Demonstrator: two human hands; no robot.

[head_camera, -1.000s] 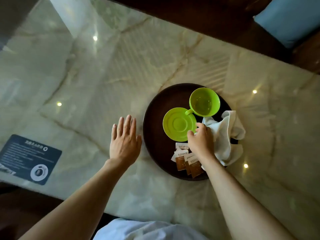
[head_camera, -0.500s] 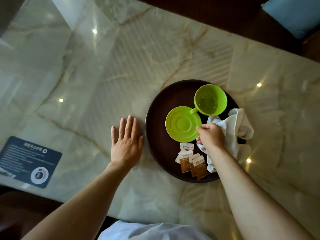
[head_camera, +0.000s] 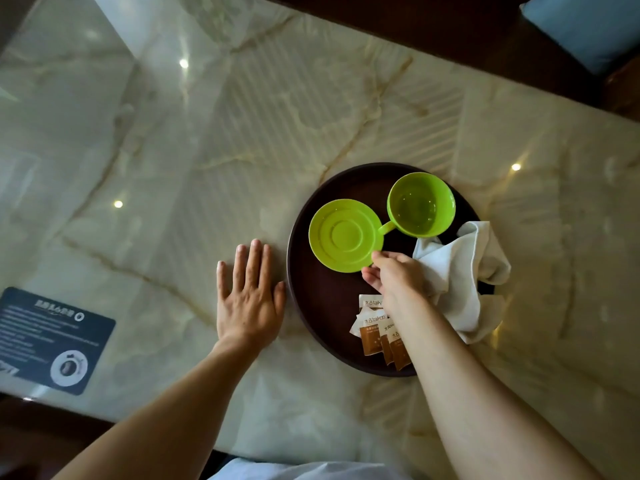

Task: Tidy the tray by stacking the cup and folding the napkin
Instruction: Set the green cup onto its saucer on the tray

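A round dark brown tray point(head_camera: 311, 306) lies on the marble table. On it are a lime green saucer point(head_camera: 341, 235) and, to its right, an upright empty green cup point(head_camera: 420, 204) whose handle points at the saucer. A crumpled white napkin point(head_camera: 464, 271) hangs over the tray's right rim. My right hand point(head_camera: 398, 282) is over the tray, thumb and forefinger pinching the saucer's near right edge. My left hand point(head_camera: 247, 299) lies flat on the table with fingers spread, just left of the tray's rim.
Several brown and white sugar packets point(head_camera: 375, 327) lie at the tray's near side, partly under my right forearm. A dark blue info card point(head_camera: 52, 341) sits at the table's near left edge. A blue cushion point(head_camera: 588, 26) lies beyond the far edge.
My right hand left the napkin and moved left to the saucer's edge. The saucer has shifted left, away from the cup. My left hand stayed flat beside the tray.
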